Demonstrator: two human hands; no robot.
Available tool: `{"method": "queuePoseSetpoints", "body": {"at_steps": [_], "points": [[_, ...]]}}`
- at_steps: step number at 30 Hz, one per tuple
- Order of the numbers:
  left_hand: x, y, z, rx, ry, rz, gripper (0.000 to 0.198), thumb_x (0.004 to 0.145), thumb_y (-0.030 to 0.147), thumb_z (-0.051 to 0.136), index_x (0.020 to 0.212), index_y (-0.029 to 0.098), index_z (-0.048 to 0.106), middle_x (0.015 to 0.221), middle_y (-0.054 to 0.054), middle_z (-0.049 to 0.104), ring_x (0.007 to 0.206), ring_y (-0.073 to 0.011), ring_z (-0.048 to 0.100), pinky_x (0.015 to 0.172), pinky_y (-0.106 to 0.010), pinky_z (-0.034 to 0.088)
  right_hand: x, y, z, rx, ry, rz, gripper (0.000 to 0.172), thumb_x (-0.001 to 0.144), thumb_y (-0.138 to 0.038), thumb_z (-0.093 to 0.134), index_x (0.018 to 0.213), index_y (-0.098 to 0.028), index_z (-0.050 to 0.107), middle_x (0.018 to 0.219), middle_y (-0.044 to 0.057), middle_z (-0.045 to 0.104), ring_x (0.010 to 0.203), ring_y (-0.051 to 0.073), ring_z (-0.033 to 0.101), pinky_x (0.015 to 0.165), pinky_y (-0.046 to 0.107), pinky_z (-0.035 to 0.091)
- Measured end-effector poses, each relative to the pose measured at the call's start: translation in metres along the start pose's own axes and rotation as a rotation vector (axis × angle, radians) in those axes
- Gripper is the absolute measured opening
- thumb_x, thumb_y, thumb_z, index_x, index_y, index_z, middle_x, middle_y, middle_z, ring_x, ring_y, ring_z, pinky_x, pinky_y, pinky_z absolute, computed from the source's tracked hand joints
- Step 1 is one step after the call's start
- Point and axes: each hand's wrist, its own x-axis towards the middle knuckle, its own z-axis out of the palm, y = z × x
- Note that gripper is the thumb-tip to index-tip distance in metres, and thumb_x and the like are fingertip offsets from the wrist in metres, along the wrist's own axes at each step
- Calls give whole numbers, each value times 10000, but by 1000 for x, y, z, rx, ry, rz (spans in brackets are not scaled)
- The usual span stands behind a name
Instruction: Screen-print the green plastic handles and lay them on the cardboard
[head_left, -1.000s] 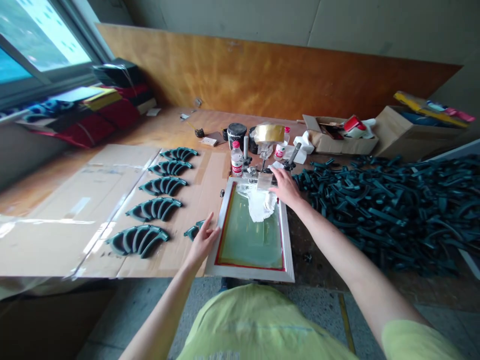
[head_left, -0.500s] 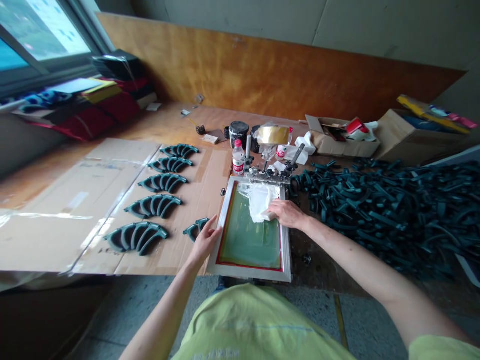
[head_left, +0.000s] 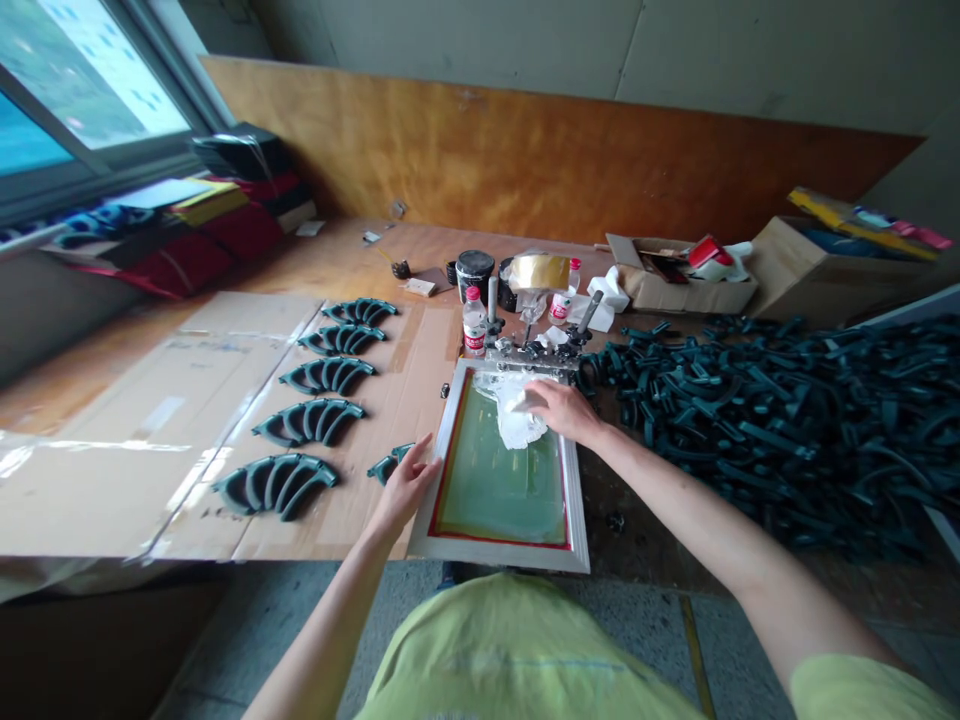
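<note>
A silver-framed printing screen (head_left: 576,490) with a green mesh and red border lies on the bench in front of me. My left hand (head_left: 409,483) rests open on its left edge, fingers spread over the frame. My right hand (head_left: 561,408) is closed on a crumpled white cloth (head_left: 517,420) pressed against the upper part of the mesh. A dark teal curved plastic piece (head_left: 386,461) lies just left of the frame, near my left hand.
Several fanned groups of teal curved pieces (head_left: 309,420) lie on cardboard (head_left: 120,440) at left. A big heap of the same pieces (head_left: 780,420) fills the right. Behind the screen stand a clamp fixture (head_left: 536,350), bottles (head_left: 473,322), a black jar (head_left: 475,270) and open boxes (head_left: 675,275).
My right hand came from the clamp down onto the cloth, drew it toward me over the mesh, then pushed it back up toward the far end. The left hand stayed put.
</note>
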Motion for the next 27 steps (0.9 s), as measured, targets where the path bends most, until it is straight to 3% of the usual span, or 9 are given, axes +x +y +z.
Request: {"method": "queuePoseSetpoints", "body": {"at_steps": [5, 10, 13, 17, 19, 21, 23, 25, 27], "points": [[-12, 49, -14, -31, -85, 27, 768, 717, 595, 690, 1368, 216, 538, 845, -24, 700, 701, -176, 635, 576, -248, 470, 58, 15, -33, -98, 72, 245, 708, 788, -206, 722, 1431, -301, 442, 1122, 61, 607, 976, 216, 604, 865, 304, 462], [-2, 111, -12, -187, -57, 261, 596, 797, 668, 555, 1076, 160, 691, 928, -73, 716, 763, -195, 651, 617, -268, 501, 34, 51, -57, -161, 377, 447, 427, 916, -308, 537, 1333, -211, 528, 1116, 99, 636, 1003, 249, 597, 865, 347, 454], [15, 150, 0, -254, -5, 448, 541, 835, 641, 516, 988, 147, 676, 951, -90, 711, 798, -189, 655, 613, -261, 498, -5, 63, -37, -109, 301, 591, 271, 941, -300, 477, 1132, -172, 620, 946, 94, 692, 897, 234, 629, 792, 319, 459], [30, 181, 12, -271, 12, 478, 527, 865, 637, 456, 910, 145, 638, 830, -81, 702, 735, -153, 642, 592, -230, 468, -41, 46, 15, -32, 39, 399, 333, 869, -374, 631, 1144, -191, 596, 985, 70, 692, 906, 205, 626, 777, 293, 447], [28, 176, 15, -301, 59, 498, 498, 862, 627, 476, 994, 168, 619, 858, -66, 710, 739, -145, 644, 596, -224, 468, -46, 32, 31, -65, -32, 284, 364, 821, -339, 700, 1147, -212, 601, 1055, 66, 666, 987, 210, 592, 833, 313, 431], [19, 154, 21, -275, 76, 455, 523, 840, 631, 516, 1103, 187, 599, 910, -65, 722, 758, -156, 654, 598, -231, 475, -45, 18, 35, -111, -49, 245, 245, 823, -288, 704, 1051, -222, 645, 1048, 58, 644, 1018, 211, 556, 866, 328, 411], [5, 117, 32, -177, -29, 268, 603, 799, 655, 562, 1153, 169, 603, 947, -101, 736, 795, -199, 676, 592, -255, 489, -45, -2, 33, -138, 0, 243, 136, 848, -290, 680, 960, -213, 666, 990, 54, 627, 993, 207, 535, 856, 325, 403], [-9, 76, 45, -82, -263, -36, 635, 774, 654, 602, 1150, 143, 623, 1035, -164, 734, 871, -263, 696, 600, -295, 515, -47, -30, 35, -169, 76, 185, 142, 876, -332, 644, 934, -205, 669, 940, 58, 612, 957, 211, 518, 830, 326, 402], [-20, 38, 55, -161, -300, -212, 532, 806, 606, 600, 1100, 164, 629, 1076, -164, 727, 930, -278, 702, 629, -319, 542, -52, -62, 43, -198, 94, 18, 152, 919, -328, 573, 924, -210, 668, 900, 55, 607, 929, 212, 509, 816, 331, 397]]}}
